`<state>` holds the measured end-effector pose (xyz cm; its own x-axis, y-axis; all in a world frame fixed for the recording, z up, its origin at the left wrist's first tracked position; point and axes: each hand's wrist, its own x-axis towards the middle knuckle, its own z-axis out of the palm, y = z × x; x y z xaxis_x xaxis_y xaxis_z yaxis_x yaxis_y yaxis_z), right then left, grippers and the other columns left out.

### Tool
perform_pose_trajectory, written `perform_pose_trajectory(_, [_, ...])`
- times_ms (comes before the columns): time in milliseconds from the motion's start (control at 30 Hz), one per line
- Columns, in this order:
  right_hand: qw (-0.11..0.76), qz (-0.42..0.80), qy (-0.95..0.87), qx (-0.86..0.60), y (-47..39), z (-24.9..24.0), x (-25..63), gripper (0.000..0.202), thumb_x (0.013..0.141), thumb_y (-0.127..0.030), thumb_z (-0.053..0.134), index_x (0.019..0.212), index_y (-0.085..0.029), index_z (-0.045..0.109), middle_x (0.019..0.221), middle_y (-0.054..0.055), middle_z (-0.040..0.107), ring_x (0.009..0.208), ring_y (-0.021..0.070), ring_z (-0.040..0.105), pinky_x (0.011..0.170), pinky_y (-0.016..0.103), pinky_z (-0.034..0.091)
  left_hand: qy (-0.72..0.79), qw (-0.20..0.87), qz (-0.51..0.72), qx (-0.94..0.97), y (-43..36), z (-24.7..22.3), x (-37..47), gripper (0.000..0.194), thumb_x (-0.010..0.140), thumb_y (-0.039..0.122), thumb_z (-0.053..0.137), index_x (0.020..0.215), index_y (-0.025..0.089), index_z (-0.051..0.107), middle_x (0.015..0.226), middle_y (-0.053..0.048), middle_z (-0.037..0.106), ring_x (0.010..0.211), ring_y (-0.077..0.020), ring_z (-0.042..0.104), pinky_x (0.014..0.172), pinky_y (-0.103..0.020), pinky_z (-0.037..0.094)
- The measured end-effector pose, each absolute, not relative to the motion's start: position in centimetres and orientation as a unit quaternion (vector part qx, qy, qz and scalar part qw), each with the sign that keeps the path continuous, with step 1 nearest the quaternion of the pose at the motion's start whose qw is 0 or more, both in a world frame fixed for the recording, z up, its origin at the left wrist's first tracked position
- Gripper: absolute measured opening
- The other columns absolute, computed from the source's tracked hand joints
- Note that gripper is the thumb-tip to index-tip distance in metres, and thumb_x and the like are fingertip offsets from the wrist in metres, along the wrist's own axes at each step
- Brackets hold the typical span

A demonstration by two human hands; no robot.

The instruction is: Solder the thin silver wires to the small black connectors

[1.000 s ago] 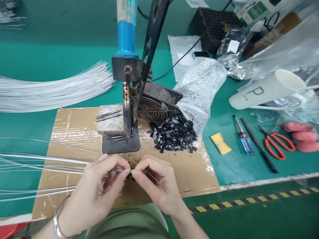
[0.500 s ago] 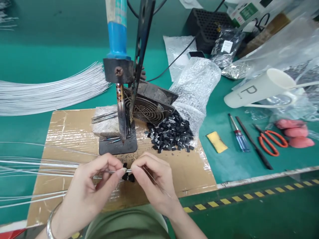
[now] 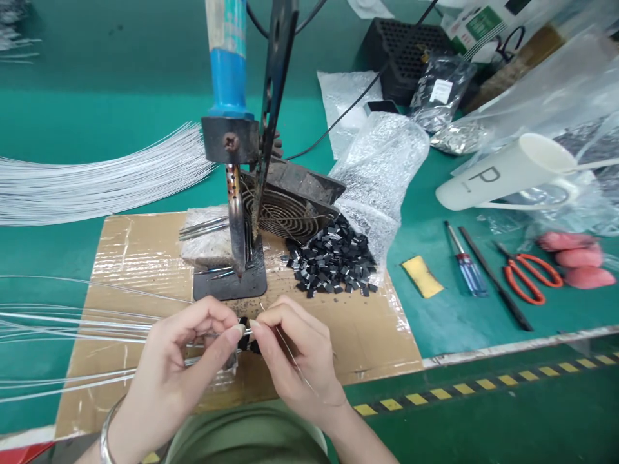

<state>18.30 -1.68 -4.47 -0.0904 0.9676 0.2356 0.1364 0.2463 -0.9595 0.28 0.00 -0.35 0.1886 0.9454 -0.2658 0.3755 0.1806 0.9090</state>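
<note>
My left hand (image 3: 186, 361) is closed in a pinch on a thin white wire (image 3: 123, 327), one of several strands running in from the left. Its fingertips almost meet those of my right hand (image 3: 302, 361), which pinches at the same wire's end. A thin, silvery solder wire (image 3: 290, 356) also passes through my right hand, its bent tip sticking up above the index finger. Small black connectors (image 3: 244, 341) show just behind and between the fingertips, partly hidden. Above the hands, a soldering iron (image 3: 235, 225) with a blue handle points down from a black clamp.
A heap of black connectors (image 3: 333, 258) lies on the cardboard (image 3: 377, 341), beside a dusty fan (image 3: 290, 212). A white wire bundle (image 3: 97, 187) is at left. Rightward are a yellow sponge (image 3: 422, 276), screwdriver (image 3: 467, 264), orange-handled cutters (image 3: 532, 277) and white mug (image 3: 507, 171).
My right hand's thumb has shifted slightly left, toward the left fingertips, and the solder wire in that hand sits at a steeper angle. My left hand keeps its pinch.
</note>
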Motion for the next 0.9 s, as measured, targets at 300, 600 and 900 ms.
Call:
perform_pose_trajectory(300, [0.609, 0.533, -0.351, -0.470, -2.2, -5.1, 19.7, 0.052, 0.114, -0.052, 0.038, 0.100, -0.021, 0.077, 0.078, 0.001, 0.057, 0.060, 0.0150, 0.056, 0.050, 0.028, 0.049, 0.643, 0.490, 0.320, 0.495, -0.3, 0.6, 1.4, 0.022, 0.088, 0.039, 0.077, 0.078, 0.020, 0.070, 0.062, 0.003, 0.062, 0.059, -0.0103, 0.050, 0.054, -0.019, 0.038])
perform_pose_trajectory(600, [0.677, 0.500, -0.290, -0.455, -1.8, -4.8, 19.9, 0.050, 0.112, -0.047, 0.050, 0.071, -0.022, 0.064, 0.066, -0.003, 0.044, 0.050, 0.0118, 0.043, 0.042, 0.022, 0.037, 0.629, 0.463, 0.276, 0.560, -0.1, -0.3, 0.4, 0.026, 0.089, 0.044, 0.075, 0.080, 0.021, 0.081, 0.061, -0.002, 0.072, 0.052, -0.0121, 0.056, 0.049, -0.020, 0.043])
perform_pose_trajectory(900, [0.582, 0.543, -0.366, -0.482, -2.6, -5.1, 19.1, 0.031, 0.110, -0.036, 0.061, 0.090, -0.020, 0.079, 0.075, 0.001, 0.065, 0.055, 0.0123, 0.060, 0.048, 0.024, 0.048, 0.627, 0.453, 0.295, 0.560, 0.0, -0.2, 0.4, 0.021, 0.092, 0.041, 0.075, 0.081, 0.023, 0.079, 0.064, 0.002, 0.072, 0.057, -0.0111, 0.062, 0.054, -0.016, 0.046])
